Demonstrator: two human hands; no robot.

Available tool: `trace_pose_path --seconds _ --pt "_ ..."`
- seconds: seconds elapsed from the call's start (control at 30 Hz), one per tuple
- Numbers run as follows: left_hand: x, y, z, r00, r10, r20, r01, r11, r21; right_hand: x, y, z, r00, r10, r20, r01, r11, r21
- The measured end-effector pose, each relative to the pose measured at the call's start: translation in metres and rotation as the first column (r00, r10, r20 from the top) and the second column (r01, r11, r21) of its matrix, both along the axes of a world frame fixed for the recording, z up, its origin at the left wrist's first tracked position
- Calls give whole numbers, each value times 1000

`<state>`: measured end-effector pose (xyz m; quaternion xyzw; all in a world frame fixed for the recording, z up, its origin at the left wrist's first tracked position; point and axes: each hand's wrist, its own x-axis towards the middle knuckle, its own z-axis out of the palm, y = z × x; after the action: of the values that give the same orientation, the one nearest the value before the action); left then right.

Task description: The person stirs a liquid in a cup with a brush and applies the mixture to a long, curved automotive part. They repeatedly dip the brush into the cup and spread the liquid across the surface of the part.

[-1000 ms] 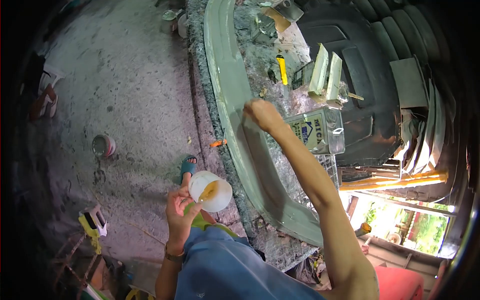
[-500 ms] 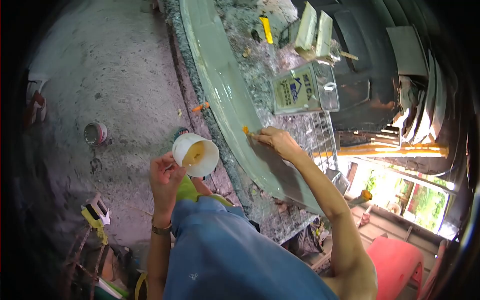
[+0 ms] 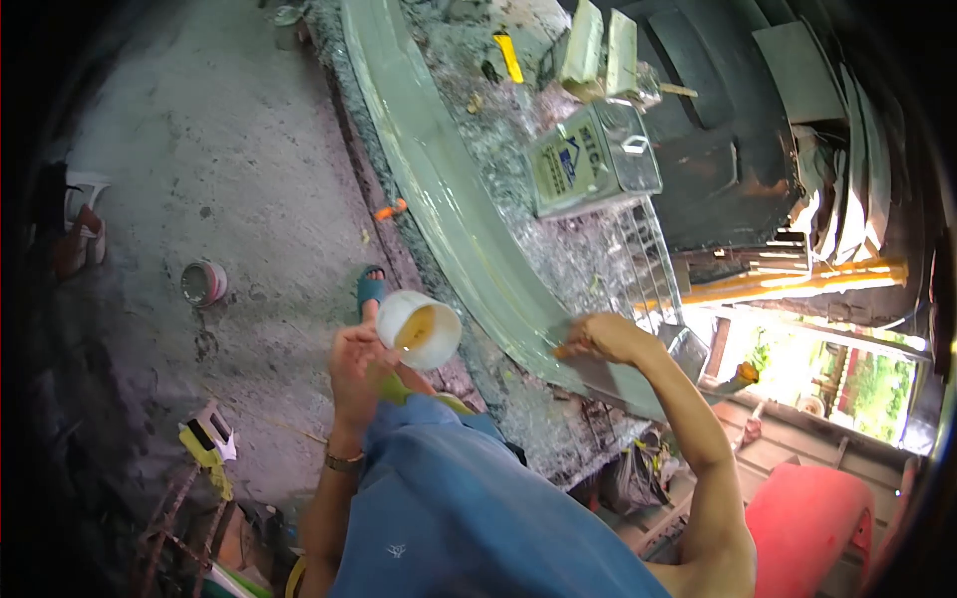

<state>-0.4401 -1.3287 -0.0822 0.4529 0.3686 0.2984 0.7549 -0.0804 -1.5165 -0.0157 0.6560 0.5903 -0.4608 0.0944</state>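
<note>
My left hand [image 3: 361,374] is closed on a white plastic tub [image 3: 439,337], tilted so that the amber liquid inside shows. Over the lower end of a long, curved, grey-green panel [image 3: 469,224], my right hand [image 3: 610,339] grips a small brush [image 3: 564,351]. The brush's orange tip is down at the panel; its handle is mostly hidden by my fingers. Much of the panel's surface is glossy and wet-looking. The panel lies lengthwise along a stained, splattered workbench [image 3: 588,254].
A rectangular metal can [image 3: 588,164] stands on the bench, with a yellow-handled tool [image 3: 508,57] beyond it. An orange object [image 3: 391,209] lies at the bench's near edge. On the floor is a round tin [image 3: 203,284]. A red curved part [image 3: 807,518] is at lower right.
My right hand and the brush have moved along the panel toward its lower right end. The tub in my left hand has shifted slightly right, and the whole view has moved a little.
</note>
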Motion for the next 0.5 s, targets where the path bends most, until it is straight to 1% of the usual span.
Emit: trace_pose_path --seconds 0.03,0.07,0.1,0.13,0.17,0.23,0.3,0.37,0.47,0.5 --pt "-3 -1 -1 999 -14 -38 14 1000 2 2 1 0 997 -61 -37 61 998 -20" --pt "-5 -2 -1 997 -28 -75 28 1000 -1 5 9 -5 998 -50 -38 50 999 -4" --pt "-4 -1 3 999 -13 -46 12 1000 -29 3 23 1 996 -49 -75 43 996 -83" --pt "-6 2 3 999 -7 -45 6 1000 -21 -2 38 8 993 -54 -109 36 986 -165" --pt "-6 4 3 999 5 -48 -7 999 -45 -7 61 10 997 28 -76 -40 984 -173" --pt "-6 9 3 999 16 -50 -19 997 -74 -7 87 -31 991 -84 -109 68 987 -144" --pt "-7 18 6 998 18 -68 -23 996 -82 -10 134 -58 991 -37 -128 34 999 -26" --pt "-6 27 13 996 37 -78 -44 996 -80 -2 177 -84 972 -80 -221 98 993 69" --pt "-7 40 10 994 71 -86 -78 993 -86 3 239 -95 979 -59 -197 82 991 108" --pt "-6 45 9 994 83 -70 -89 992 -91 4 255 -91 985 -65 -162 97 975 199"
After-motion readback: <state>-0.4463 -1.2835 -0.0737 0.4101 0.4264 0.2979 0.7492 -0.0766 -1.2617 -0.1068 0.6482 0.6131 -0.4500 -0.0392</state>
